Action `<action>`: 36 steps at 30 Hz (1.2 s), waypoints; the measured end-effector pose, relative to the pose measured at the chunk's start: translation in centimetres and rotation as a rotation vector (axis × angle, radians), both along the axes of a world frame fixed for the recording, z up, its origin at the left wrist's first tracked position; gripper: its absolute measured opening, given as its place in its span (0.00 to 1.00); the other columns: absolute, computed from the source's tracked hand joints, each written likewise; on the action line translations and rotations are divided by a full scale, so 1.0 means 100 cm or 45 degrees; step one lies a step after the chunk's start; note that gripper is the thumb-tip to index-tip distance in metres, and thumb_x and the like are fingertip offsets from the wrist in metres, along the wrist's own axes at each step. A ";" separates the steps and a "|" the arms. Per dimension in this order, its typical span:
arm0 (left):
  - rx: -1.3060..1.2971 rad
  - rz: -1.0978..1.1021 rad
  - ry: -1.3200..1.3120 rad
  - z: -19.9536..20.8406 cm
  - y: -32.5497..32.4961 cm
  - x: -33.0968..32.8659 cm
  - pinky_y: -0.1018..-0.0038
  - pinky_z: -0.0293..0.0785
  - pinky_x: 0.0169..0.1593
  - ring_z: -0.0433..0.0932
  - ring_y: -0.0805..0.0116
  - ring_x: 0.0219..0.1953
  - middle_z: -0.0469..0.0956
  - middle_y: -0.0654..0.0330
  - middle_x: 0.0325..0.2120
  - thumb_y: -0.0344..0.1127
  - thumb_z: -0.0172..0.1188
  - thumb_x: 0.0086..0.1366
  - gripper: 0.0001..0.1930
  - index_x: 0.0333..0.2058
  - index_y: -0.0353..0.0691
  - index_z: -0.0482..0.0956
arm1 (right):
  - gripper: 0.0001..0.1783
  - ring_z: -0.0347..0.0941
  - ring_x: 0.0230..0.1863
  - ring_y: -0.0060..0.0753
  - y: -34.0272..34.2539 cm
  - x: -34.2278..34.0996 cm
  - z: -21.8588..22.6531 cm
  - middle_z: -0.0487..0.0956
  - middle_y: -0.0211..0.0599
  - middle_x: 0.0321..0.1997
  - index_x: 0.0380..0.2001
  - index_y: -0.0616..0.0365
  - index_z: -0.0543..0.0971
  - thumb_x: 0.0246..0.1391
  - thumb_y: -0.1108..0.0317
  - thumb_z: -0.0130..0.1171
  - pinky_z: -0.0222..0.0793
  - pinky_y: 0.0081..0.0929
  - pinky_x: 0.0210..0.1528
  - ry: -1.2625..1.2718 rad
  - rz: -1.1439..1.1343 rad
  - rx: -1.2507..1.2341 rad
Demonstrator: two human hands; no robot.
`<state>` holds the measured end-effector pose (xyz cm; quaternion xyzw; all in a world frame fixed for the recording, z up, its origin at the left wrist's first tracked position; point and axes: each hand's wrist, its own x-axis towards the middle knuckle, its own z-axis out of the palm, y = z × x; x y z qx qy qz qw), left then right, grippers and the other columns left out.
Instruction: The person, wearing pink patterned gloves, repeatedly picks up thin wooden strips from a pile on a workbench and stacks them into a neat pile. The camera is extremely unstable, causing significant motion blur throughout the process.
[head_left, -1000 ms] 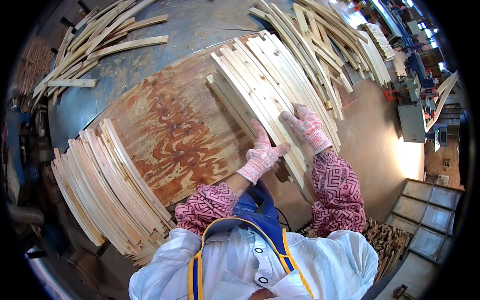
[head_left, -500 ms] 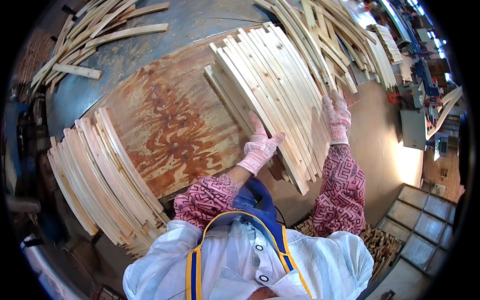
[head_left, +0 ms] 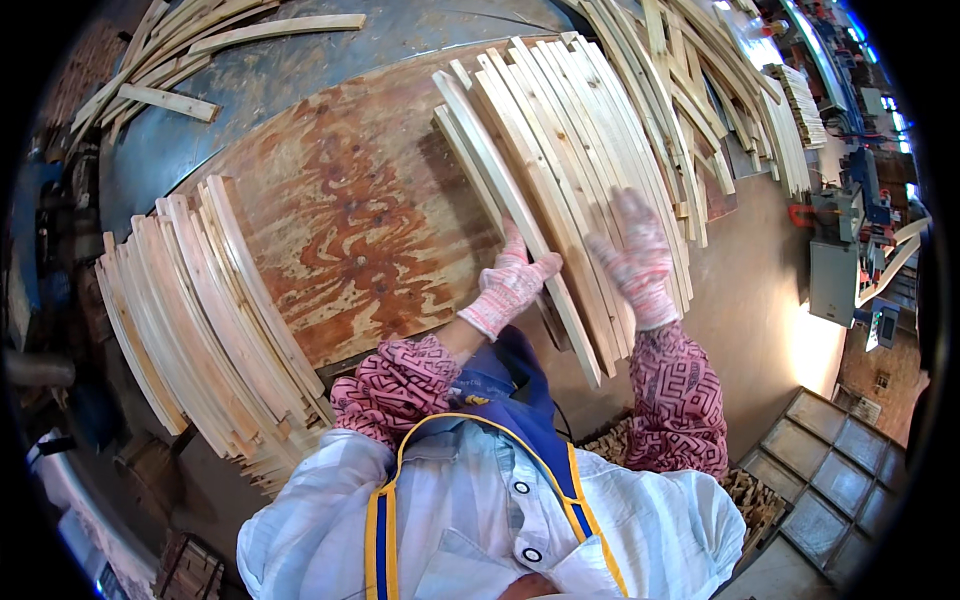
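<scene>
A stack of long pale wooden strips [head_left: 572,150] lies side by side in front of me, in more than one layer. My left hand [head_left: 510,285], in a pink-and-white knit glove, grips the leftmost wooden strip [head_left: 530,220] near its closer end. That strip stands slightly apart from the others, with a narrow gap beside it. My right hand [head_left: 638,258], gloved alike, is over the right part of the stack with its fingers spread. It is a little blurred, and whether it touches the strips I cannot tell.
A brown-stained plywood board [head_left: 350,240] lies left of the stack. Beyond it, another row of strips [head_left: 205,320] sits at the left. Loose strips [head_left: 160,60] are heaped far left, and more [head_left: 690,90] far right. A gridded metal frame [head_left: 830,480] is at lower right.
My right hand has come off the stack's right edge and moved left over the strips, fingers spreading. The leftmost strip has parted from its neighbours in my left hand.
</scene>
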<state>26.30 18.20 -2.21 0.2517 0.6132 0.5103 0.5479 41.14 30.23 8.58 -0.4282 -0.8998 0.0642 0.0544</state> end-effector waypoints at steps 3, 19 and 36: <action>-0.164 -0.031 0.041 -0.006 -0.008 -0.011 0.67 0.62 0.64 0.68 0.48 0.62 0.67 0.38 0.60 0.46 0.67 0.58 0.59 0.71 0.40 0.26 | 0.56 0.47 0.74 0.53 -0.037 -0.022 0.003 0.54 0.49 0.72 0.71 0.43 0.53 0.42 0.40 0.69 0.44 0.48 0.74 -0.435 -0.015 -0.067; -0.374 -0.406 0.232 0.017 0.018 -0.033 0.60 0.69 0.57 0.75 0.41 0.55 0.73 0.31 0.53 0.60 0.58 0.61 0.60 0.69 0.40 0.19 | 0.38 0.60 0.69 0.48 0.031 0.035 -0.031 0.68 0.45 0.66 0.66 0.51 0.67 0.55 0.48 0.63 0.58 0.41 0.68 0.214 -0.362 0.142; -0.329 -0.612 0.394 0.032 0.021 -0.137 0.61 0.65 0.63 0.69 0.47 0.62 0.70 0.43 0.59 0.68 0.55 0.60 0.51 0.71 0.43 0.46 | 0.27 0.69 0.63 0.35 0.150 -0.022 0.016 0.73 0.45 0.63 0.61 0.62 0.71 0.64 0.59 0.57 0.62 0.29 0.66 0.536 -0.659 -0.369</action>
